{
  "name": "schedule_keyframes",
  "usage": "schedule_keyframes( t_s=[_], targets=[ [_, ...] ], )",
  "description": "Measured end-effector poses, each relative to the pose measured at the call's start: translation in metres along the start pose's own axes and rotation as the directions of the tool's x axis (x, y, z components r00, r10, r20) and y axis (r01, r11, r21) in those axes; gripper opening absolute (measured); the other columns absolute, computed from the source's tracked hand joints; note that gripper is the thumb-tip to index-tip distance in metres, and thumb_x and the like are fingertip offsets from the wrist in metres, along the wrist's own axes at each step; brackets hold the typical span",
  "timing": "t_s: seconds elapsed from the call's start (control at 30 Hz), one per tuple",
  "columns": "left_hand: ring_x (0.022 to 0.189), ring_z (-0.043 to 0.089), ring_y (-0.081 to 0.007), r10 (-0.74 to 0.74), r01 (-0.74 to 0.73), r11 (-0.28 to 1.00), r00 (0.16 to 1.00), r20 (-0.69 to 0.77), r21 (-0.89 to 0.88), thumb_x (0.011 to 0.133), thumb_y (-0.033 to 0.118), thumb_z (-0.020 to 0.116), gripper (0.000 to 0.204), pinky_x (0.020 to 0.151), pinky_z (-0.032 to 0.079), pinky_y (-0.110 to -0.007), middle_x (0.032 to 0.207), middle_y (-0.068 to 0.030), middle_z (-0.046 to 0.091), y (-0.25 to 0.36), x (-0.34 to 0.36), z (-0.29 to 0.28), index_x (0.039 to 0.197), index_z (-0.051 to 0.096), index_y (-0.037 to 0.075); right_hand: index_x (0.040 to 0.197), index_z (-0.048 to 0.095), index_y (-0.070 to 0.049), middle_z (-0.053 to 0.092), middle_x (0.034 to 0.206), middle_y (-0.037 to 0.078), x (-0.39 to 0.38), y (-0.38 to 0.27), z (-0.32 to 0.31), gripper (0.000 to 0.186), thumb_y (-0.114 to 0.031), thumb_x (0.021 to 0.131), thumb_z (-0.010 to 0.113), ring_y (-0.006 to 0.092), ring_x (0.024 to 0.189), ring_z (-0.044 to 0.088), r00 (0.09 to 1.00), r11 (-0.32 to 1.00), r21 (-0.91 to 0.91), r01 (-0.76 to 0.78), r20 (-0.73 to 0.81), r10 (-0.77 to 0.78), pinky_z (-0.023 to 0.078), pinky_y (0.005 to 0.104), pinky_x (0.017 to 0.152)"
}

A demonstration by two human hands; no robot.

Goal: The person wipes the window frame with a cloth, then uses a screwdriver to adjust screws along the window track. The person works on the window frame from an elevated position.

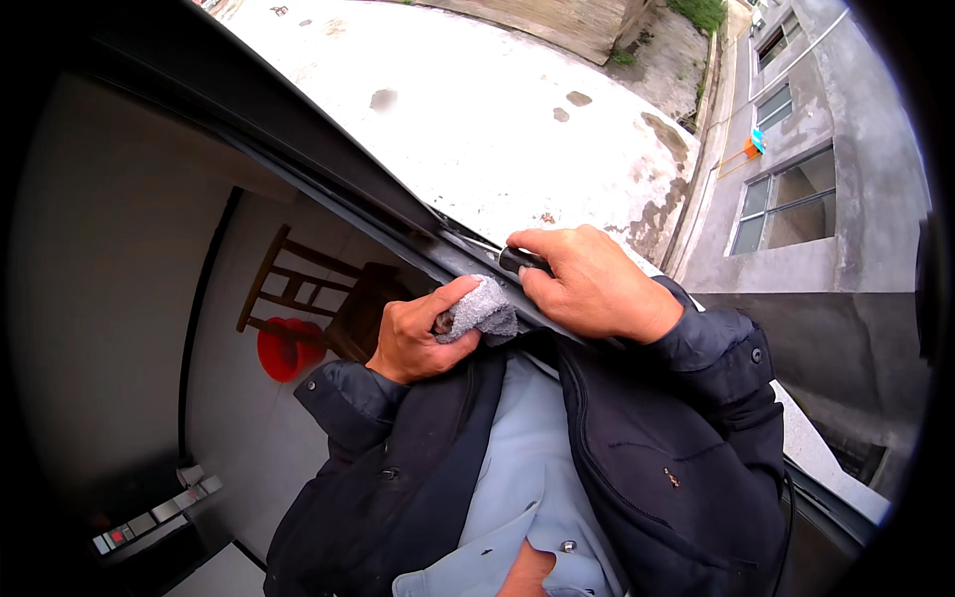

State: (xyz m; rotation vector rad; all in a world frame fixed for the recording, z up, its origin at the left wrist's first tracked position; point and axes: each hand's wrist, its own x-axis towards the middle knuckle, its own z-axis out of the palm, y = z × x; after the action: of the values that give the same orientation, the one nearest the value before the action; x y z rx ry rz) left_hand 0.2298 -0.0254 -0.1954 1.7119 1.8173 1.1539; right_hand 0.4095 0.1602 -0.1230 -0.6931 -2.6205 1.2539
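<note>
My left hand (410, 336) is closed around a bunched grey cloth (485, 306), held against the inner side of the dark window frame (343, 189). Just to its right, my right hand (602, 284) grips a black-handled tool (519, 261). A thin, light metal shaft seems to run from the handle along the frame's track, up and to the left. It looks like a screwdriver, but the tip is too small to make out. Both hands are close together at the sill, in front of my chest.
Beyond the frame lies a bright concrete surface (477, 129) with dark stains, and a grey building (846, 119) with windows at right. Indoors on the left, a wooden chair (308, 274) stands beside a red bucket (284, 350). A power strip-like row (149, 519) sits lower left.
</note>
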Motion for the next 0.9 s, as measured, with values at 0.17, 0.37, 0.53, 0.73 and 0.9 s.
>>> schedule_keyframes(
  t_s=[0.17,0.37,0.53,0.73,0.9],
  targets=[
    [0.083,0.078,-0.0297,-0.002,0.002,1.000,1.000,0.023,-0.008,0.073,0.010,0.083,0.060,0.072,0.061,-0.033,0.101,-0.0148,0.078,-0.003,0.003,-0.004,0.131,0.069,0.010,0.088,0.069,0.000,0.068,0.080,0.029,-0.010,-0.002,-0.008,0.019,-0.015,0.086,0.057,0.0504,0.082,0.067,0.999,0.988,-0.146,-0.041,0.016,0.044,0.054,0.0576,0.078],
    [0.084,0.078,-0.0293,0.039,-0.037,0.998,0.998,0.045,-0.052,0.074,0.009,0.083,0.060,0.072,0.061,-0.032,0.101,-0.0145,0.078,-0.010,0.007,-0.008,0.132,0.069,0.009,0.082,0.069,-0.002,0.068,0.075,0.026,-0.042,-0.020,-0.048,0.017,-0.014,0.085,0.058,0.0492,0.077,0.068,0.983,0.948,-0.291,-0.127,0.090,0.159,0.054,0.0585,0.075],
    [0.085,0.079,-0.0291,0.083,-0.078,0.994,0.995,0.063,-0.074,0.073,0.008,0.083,0.060,0.072,0.061,-0.032,0.101,-0.0147,0.078,-0.021,0.010,-0.010,0.131,0.069,0.008,0.085,0.067,-0.001,0.067,0.075,0.027,-0.033,-0.026,-0.041,0.016,-0.015,0.085,0.058,0.0498,0.077,0.067,0.990,0.970,-0.211,-0.118,0.052,0.131,0.054,0.0592,0.075],
    [0.086,0.079,-0.0296,0.106,-0.094,0.991,0.986,0.131,-0.097,0.072,0.007,0.084,0.061,0.073,0.061,-0.032,0.103,-0.0152,0.078,-0.030,0.017,-0.025,0.131,0.070,0.007,0.086,0.067,-0.002,0.067,0.076,0.028,0.006,-0.011,0.002,0.016,-0.015,0.086,0.058,0.0507,0.077,0.067,0.996,0.990,-0.115,-0.077,-0.056,0.071,0.054,0.0589,0.074],
    [0.088,0.079,-0.0299,0.105,-0.080,0.988,0.975,0.196,-0.135,0.071,0.008,0.085,0.061,0.073,0.061,-0.032,0.105,-0.0162,0.078,-0.039,0.021,-0.032,0.130,0.071,0.007,0.086,0.067,-0.003,0.068,0.075,0.025,-0.002,-0.010,0.005,0.014,-0.014,0.087,0.058,0.0495,0.075,0.067,0.988,0.971,-0.185,-0.152,-0.060,0.143,0.054,0.0583,0.071]
  ],
)
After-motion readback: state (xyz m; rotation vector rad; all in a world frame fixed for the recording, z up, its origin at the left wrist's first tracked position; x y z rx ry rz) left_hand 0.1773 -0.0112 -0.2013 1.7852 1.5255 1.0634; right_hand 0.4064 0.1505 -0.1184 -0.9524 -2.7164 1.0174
